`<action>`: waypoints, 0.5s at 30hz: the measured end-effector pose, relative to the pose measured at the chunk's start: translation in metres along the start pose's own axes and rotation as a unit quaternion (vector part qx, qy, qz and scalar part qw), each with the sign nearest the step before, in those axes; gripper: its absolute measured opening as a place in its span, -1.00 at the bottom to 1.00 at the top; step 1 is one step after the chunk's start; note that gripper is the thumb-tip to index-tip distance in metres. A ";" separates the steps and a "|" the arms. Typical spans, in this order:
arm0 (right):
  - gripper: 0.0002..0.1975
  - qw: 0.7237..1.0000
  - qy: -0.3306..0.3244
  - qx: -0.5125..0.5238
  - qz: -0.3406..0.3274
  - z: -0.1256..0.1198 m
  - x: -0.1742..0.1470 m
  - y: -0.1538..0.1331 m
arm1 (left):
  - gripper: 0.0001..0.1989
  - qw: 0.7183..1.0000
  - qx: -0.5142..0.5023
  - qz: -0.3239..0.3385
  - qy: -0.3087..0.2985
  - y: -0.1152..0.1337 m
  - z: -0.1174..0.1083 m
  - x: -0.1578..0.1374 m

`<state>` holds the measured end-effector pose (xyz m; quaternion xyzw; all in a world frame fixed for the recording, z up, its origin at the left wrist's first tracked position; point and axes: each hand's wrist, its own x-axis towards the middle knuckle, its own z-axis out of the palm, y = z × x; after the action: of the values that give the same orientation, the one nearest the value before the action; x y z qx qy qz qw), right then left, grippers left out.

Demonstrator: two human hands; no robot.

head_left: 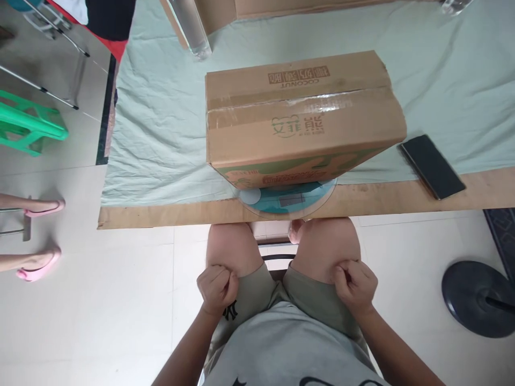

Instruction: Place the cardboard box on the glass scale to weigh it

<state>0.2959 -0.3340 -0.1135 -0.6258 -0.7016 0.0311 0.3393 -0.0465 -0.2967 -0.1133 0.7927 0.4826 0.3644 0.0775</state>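
Note:
My left hand (218, 288) rests as a closed fist on my left thigh. On the other thigh lies my right hand (354, 286), also curled into a fist. Nothing shows in either one. In front of me on the table stands a taped cardboard box (306, 115) with printed lettering, its flaps closed. Beneath its near edge a round blue mat (293, 201) sticks out over the wooden table edge. A dark smartphone (433, 166) lies to the right of the box. Both hands are below the table edge, apart from all of these.
A pale green cloth (161, 134) covers the table. Behind the box are a clear plastic cylinder (191, 29) and an open cardboard piece (281, 8). A green stool (32, 123) and another person's feet (42, 262) are at left. A round black base (478, 298) stands at right.

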 end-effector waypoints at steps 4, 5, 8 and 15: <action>-0.73 1.000 0.001 -0.012 0.011 -0.003 -0.004 0.007 | -0.56 1.000 -0.003 -0.005 0.002 -0.006 -0.005 -0.007; -0.73 1.000 0.002 -0.013 0.013 -0.003 -0.005 0.008 | -0.56 1.000 -0.004 -0.006 0.003 -0.008 -0.006 -0.008; -0.72 1.000 0.007 -0.011 0.013 -0.004 -0.006 0.013 | -0.56 1.000 -0.006 -0.008 0.006 -0.012 -0.010 -0.010; -0.74 1.000 0.020 0.016 0.004 -0.006 -0.009 0.018 | -0.55 1.000 -0.008 -0.025 0.013 -0.008 -0.014 -0.015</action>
<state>0.3141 -0.3407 -0.1218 -0.6238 -0.6915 0.0313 0.3630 -0.0649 -0.3077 -0.1145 0.7747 0.5005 0.3767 0.0865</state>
